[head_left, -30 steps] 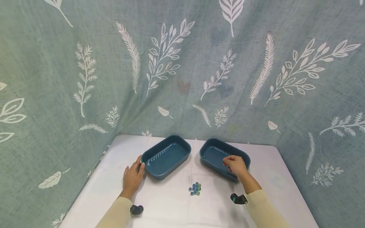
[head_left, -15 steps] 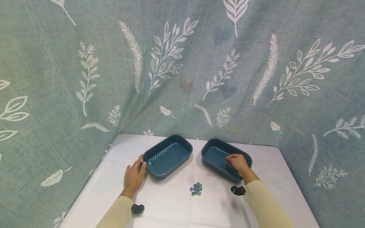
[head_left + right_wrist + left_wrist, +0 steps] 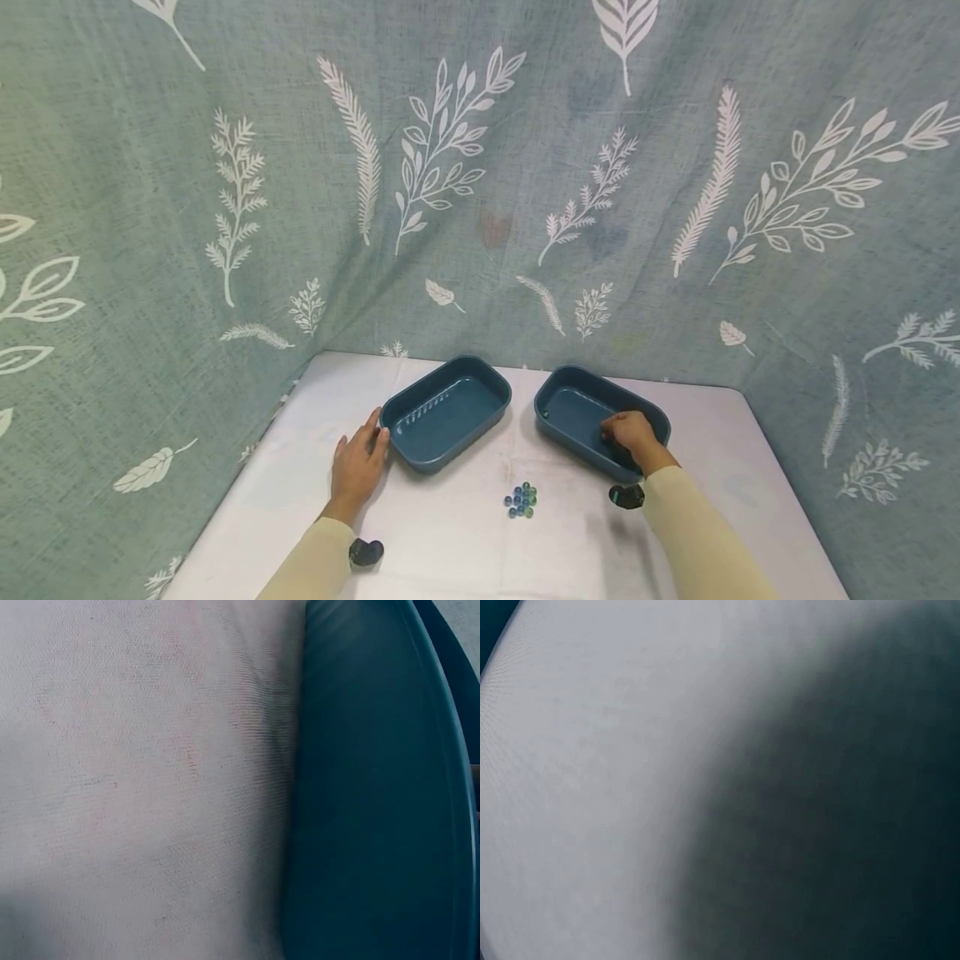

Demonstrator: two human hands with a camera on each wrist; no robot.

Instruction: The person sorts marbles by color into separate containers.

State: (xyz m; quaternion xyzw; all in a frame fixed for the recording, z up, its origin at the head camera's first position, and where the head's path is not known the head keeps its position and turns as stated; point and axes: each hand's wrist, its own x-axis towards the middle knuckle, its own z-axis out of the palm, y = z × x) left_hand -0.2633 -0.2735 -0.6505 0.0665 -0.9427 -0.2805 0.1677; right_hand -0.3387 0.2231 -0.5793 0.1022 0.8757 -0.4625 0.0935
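Observation:
Two teal rectangular trays stand on the white cloth in the head view. At the near-left end of the left tray (image 3: 431, 461), the left hand (image 3: 358, 471) touches the rim with extended fingers. The right hand (image 3: 632, 435) reaches down into the right tray (image 3: 573, 446), fingers curled and fingertips low inside. Whatever may lie between those fingertips is hidden. A small green marble (image 3: 546, 413) sits in that tray's left corner. Between the hands, a cluster of blue and green marbles (image 3: 518, 501) lies on the cloth. The right wrist view shows the outer tray wall (image 3: 375, 780).
White cloth (image 3: 450, 550) covers the table. A leaf-patterned green curtain (image 3: 480, 292) rises behind and along both sides. Dark wrist devices hang under both sleeves. The left wrist view shows mostly blurred cloth (image 3: 592, 750) and a dark shape.
The right hand has moved down from above the right tray to inside it, its fingers more curled. The left hand stays at the left tray's rim. The view has shifted slightly.

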